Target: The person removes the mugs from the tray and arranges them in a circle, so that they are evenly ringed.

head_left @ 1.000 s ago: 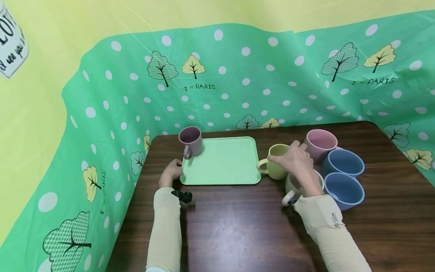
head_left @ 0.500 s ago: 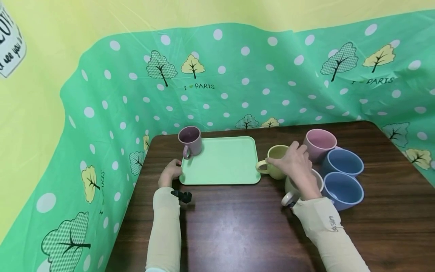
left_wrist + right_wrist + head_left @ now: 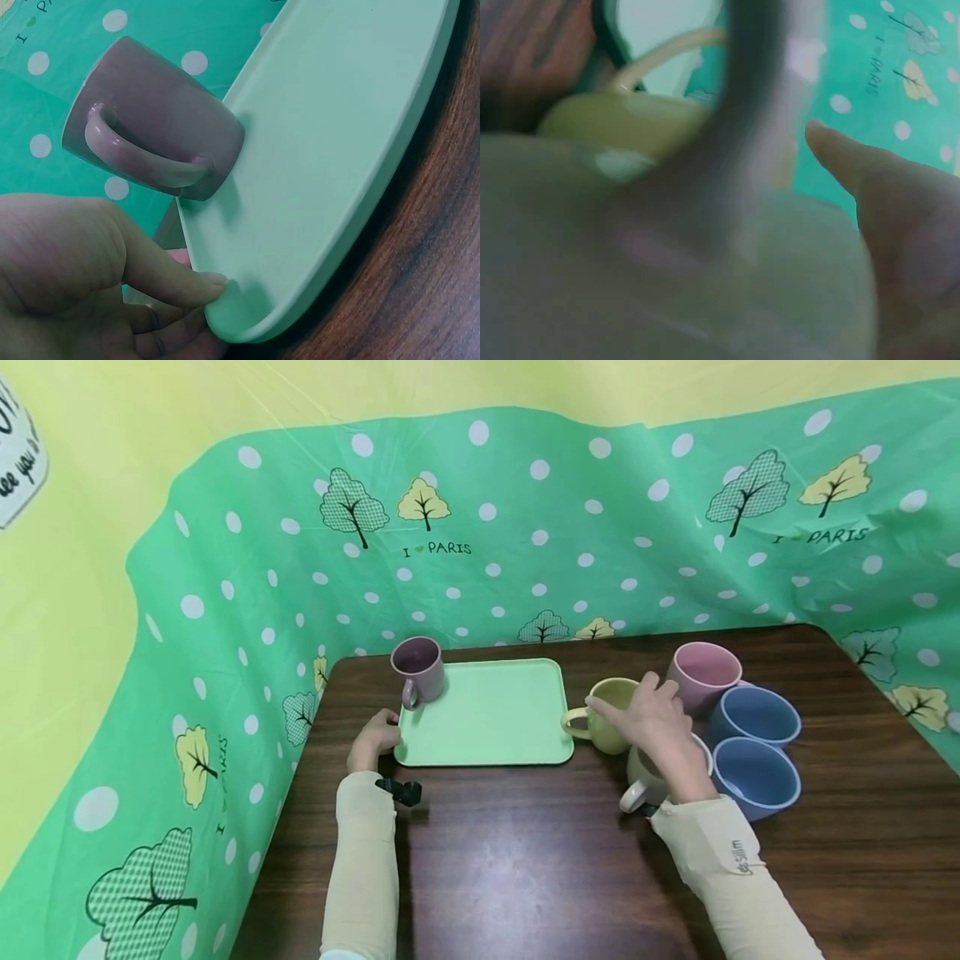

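My left hand (image 3: pixel 375 735) pinches the left edge of a light green tray (image 3: pixel 487 714), with the thumb (image 3: pixel 199 285) on its rim near a corner. A purple mug (image 3: pixel 426 675) stands upright on the tray's far left corner, its handle facing me. My right hand (image 3: pixel 656 718) grips a yellow mug (image 3: pixel 607 735) from above, the thumb at its near rim; the fingers' far side is hidden. The yellow mug stands at the tray's right edge, handle pointing left. Under the right wrist sits a whitish mug (image 3: pixel 643 768), whose blurred surface fills the right wrist view.
A pink mug (image 3: pixel 693 693) stands at the back right, with two blue mugs (image 3: pixel 761 714) in front of it, close together. The dark wooden table (image 3: pixel 510 860) ends at a green dotted cloth (image 3: pixel 495 568) behind and to the left.
Both hands, the tray and the mugs keep nearly the same places. The right thumb shifts slightly on the yellow mug's rim, and the head view drifts a little.
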Available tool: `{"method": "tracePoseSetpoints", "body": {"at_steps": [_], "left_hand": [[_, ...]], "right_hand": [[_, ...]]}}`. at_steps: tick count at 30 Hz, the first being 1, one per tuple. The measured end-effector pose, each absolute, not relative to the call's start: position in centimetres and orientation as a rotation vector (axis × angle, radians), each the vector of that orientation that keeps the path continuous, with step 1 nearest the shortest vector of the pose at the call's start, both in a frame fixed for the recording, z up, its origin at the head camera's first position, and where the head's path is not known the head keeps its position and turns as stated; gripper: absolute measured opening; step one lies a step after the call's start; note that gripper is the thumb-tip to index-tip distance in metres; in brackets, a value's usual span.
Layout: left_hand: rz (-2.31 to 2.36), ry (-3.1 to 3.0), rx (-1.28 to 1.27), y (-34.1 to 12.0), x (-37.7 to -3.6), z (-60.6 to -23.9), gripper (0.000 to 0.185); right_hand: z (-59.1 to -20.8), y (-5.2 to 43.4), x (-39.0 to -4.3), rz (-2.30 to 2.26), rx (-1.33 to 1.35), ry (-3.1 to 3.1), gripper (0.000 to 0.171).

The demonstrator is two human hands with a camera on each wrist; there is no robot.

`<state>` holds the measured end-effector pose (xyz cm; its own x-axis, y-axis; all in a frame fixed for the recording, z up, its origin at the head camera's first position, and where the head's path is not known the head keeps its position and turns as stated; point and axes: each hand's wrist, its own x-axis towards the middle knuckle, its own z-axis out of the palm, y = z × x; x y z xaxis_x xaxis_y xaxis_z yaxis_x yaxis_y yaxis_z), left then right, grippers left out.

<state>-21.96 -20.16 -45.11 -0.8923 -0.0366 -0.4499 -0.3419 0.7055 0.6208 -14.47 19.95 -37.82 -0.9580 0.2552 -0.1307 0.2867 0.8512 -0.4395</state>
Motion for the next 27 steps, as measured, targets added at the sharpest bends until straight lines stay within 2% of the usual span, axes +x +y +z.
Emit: {"method": "tracePoseSetpoints", "body": {"at_steps": [12,20,27], "left_hand": [[0.995,2.498,-0.330,-20.2,-22.3,-45.2,0.045],[0.933,2.495,-0.345,-19.8,-22.1,-44.8,0.041],[0.904,2.506,-0.355,-19.4,-22.0,-44.6,0.040]], "right_hand": [[-33.3,21.0,-15.3,-0.714,0.208,2.998,0.093],[-31.6,18.0,-17.1,-0.802,0.015,2.970,0.088],[-32.8,14.4,-19.4,-0.963,-0.204,2.932,0.078]]}}
